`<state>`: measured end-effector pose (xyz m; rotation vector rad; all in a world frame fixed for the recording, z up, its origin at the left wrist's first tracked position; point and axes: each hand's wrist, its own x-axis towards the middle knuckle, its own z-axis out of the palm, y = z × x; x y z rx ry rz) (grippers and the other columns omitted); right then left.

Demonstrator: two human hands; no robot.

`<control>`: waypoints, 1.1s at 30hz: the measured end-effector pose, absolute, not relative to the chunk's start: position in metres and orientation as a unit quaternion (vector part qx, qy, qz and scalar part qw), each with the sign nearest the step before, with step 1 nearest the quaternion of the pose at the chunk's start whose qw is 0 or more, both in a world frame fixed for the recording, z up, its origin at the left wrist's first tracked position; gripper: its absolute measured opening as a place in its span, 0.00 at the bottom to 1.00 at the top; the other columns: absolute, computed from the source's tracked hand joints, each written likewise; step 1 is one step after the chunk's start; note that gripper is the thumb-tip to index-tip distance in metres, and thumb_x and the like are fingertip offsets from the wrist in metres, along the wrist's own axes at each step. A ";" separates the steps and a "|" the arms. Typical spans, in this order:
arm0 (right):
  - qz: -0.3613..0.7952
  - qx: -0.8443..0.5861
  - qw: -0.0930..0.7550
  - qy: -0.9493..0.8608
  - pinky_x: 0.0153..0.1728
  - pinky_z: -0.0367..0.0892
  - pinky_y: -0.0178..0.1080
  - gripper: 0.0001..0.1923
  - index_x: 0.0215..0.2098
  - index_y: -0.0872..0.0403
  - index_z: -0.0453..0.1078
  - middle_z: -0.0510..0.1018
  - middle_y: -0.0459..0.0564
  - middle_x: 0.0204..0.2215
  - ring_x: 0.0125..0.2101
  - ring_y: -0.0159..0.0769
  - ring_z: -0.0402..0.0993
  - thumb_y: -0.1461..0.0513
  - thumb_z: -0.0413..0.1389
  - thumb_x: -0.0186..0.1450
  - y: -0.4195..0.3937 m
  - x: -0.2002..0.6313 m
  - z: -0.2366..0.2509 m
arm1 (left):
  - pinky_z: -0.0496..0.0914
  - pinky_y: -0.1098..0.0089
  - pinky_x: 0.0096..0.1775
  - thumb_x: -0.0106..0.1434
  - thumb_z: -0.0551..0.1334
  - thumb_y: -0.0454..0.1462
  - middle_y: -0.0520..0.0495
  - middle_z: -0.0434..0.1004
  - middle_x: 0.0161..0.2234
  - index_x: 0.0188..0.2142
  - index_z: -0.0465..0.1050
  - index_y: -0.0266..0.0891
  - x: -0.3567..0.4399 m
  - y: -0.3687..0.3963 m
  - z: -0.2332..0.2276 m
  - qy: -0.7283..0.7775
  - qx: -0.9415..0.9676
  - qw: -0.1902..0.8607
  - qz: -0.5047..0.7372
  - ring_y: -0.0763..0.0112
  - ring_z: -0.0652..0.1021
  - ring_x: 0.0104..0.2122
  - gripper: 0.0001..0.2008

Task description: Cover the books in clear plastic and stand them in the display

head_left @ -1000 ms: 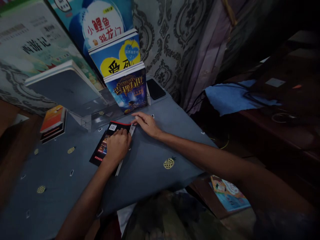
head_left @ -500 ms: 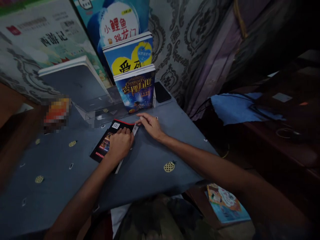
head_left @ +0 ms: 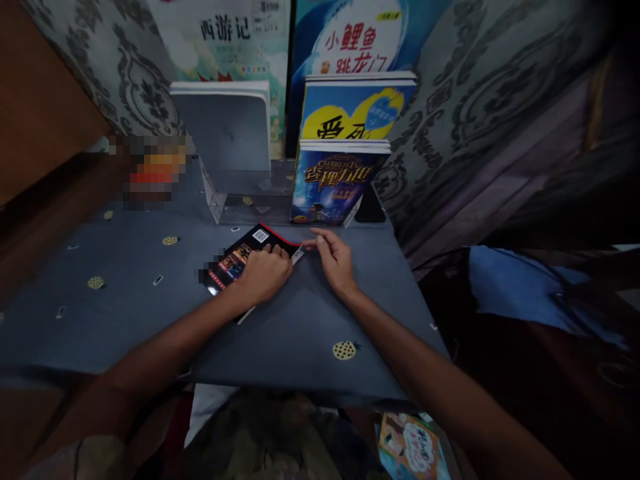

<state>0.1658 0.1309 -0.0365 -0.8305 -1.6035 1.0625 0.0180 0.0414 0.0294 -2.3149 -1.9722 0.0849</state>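
A black paperback book point(head_left: 231, 263) lies back cover up and slanted on the cloth-covered table, a white barcode and a red top edge showing. Across its right half rests my left hand point(head_left: 267, 272), fingers bent and closed against the book; the fingertips are partly hidden. My right hand point(head_left: 337, 260) is beside the book's upper right corner, fingers apart, the fingertips reaching to that corner. Just behind stands a blue book point(head_left: 335, 183) with gold lettering, upright in a clear plastic book stand point(head_left: 245, 210).
Behind the blue book rise a yellow and blue book point(head_left: 345, 113) and taller picture books. A grey-covered book point(head_left: 227, 130) stands at left in the stand. A dark phone-like object point(head_left: 371, 205) lies at right. Another book point(head_left: 413, 447) sits below the table edge.
My view has turned left and levelled, so the table and books appear shifted to the right. Both hands keep nearly the same place at the black book.
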 end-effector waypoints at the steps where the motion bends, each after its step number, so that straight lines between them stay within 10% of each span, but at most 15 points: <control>1: 0.435 -0.344 0.499 -0.666 0.43 0.75 0.46 0.21 0.49 0.50 0.74 0.85 0.50 0.34 0.34 0.40 0.82 0.46 0.51 0.71 0.130 0.166 -0.036 | 0.75 0.62 0.39 0.74 0.50 0.36 0.34 0.81 0.42 0.44 0.77 0.30 0.018 0.041 0.029 -0.647 -0.760 0.049 0.026 0.52 0.81 0.47 0.17; 21: 0.374 -0.352 0.476 -0.714 0.43 0.74 0.45 0.21 0.49 0.50 0.74 0.85 0.50 0.34 0.36 0.41 0.82 0.47 0.48 0.73 0.123 0.168 -0.029 | 0.75 0.58 0.40 0.74 0.49 0.36 0.31 0.80 0.44 0.45 0.77 0.28 0.019 0.039 0.029 -0.641 -0.765 0.051 0.035 0.48 0.80 0.48 0.18; 33: 0.136 -0.403 0.276 -0.862 0.44 0.68 0.43 0.15 0.41 0.54 0.76 0.83 0.55 0.35 0.38 0.45 0.79 0.61 0.47 0.73 0.108 0.168 -0.019 | 0.75 0.60 0.42 0.73 0.54 0.39 0.31 0.78 0.48 0.48 0.76 0.27 0.019 0.039 0.022 -0.648 -0.758 0.053 0.042 0.50 0.78 0.50 0.17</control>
